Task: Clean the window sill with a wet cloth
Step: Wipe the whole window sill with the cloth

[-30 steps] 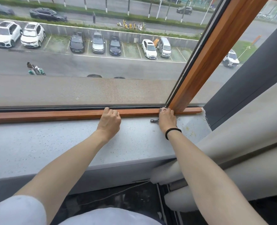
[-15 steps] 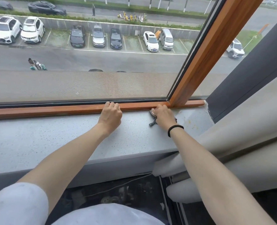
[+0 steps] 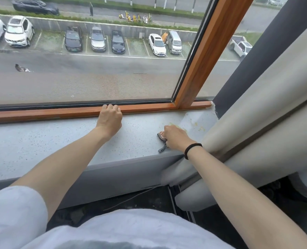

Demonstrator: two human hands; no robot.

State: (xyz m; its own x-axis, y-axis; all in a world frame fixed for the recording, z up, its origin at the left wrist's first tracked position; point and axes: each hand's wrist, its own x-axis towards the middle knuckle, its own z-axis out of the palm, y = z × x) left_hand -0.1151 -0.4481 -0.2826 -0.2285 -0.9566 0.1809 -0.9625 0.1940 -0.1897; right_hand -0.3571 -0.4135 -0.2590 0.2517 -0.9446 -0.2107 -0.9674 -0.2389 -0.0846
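Observation:
The grey speckled window sill runs across the view below a wooden window frame. My right hand grips a small dark patterned cloth and presses it onto the sill near its front edge, at the right. Most of the cloth is hidden under the hand; a twisted end sticks out toward me. My left hand rests at the back of the sill with its fingers curled over the wooden frame rail. Yellowish stains mark the sill's right end.
A beige curtain hangs in thick folds along the right, touching the sill's right end. An upright wooden mullion rises from the frame behind the right hand. Below the sill is a dark floor.
My right hand has dragged the cloth from the frame corner back toward me to the sill's front edge. The left hand has stayed on the frame rail.

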